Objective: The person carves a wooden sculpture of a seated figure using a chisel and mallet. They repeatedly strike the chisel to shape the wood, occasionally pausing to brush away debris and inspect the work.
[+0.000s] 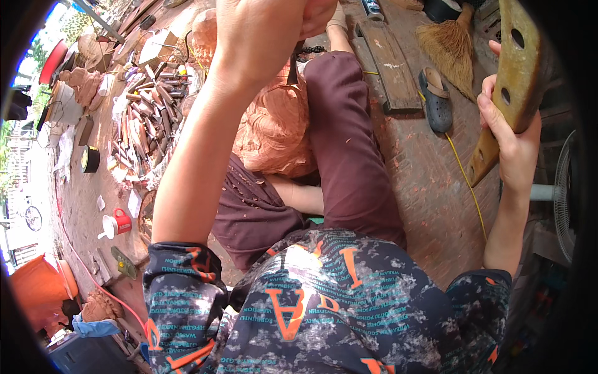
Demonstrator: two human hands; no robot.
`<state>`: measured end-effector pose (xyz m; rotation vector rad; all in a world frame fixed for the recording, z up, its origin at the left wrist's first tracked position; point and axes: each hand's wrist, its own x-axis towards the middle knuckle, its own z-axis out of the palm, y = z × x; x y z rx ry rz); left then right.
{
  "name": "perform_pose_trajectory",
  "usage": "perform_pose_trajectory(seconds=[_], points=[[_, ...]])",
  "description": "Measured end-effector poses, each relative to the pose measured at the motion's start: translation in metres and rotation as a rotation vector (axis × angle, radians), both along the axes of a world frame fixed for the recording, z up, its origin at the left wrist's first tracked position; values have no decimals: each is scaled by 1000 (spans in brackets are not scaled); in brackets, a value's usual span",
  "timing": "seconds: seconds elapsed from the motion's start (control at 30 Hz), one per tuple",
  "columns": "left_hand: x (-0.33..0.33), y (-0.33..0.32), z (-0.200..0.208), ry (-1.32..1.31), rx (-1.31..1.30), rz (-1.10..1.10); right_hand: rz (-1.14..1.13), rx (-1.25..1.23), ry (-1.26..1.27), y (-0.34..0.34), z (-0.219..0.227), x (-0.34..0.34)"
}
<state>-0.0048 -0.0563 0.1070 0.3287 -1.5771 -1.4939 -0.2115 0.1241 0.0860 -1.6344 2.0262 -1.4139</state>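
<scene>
The right hand (512,140) is raised at the right edge, forearm upright, its grip closed around the narrow lower part of a flat wooden mallet (512,81), a worn yellowish slab with round holes, tilted and held well above the floor. The left hand (274,28) is lifted high at the top of the view, arm nearly straight, fingers curled shut; whether it holds anything I cannot tell. Below it, between the person's legs in maroon trousers, sits a reddish wood carving (277,128) with ridged, grooved surfaces. The brick floor (430,181) is dusted with red shavings. To the left lies a spread of chisels (146,121); a straw broom (450,45), a grey clog (436,100) and a plank (389,65) lie beyond the knee.
</scene>
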Motion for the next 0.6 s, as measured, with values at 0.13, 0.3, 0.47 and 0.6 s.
perform_pose_trajectory(seconds=[0.13,0.3,0.47,0.6], points=[[4,-23,-14,98,-101,-148,11,5,5,1,4,-4],[2,-24,-17,116,-66,-171,-2,-18,0,1,2,-6],[-1,-14,-10,107,-105,-208,-23,-25,-70,0,-1,-8],[-17,-10,-13,42,-235,-201,-99,-82,15,-5,-11,-9]])
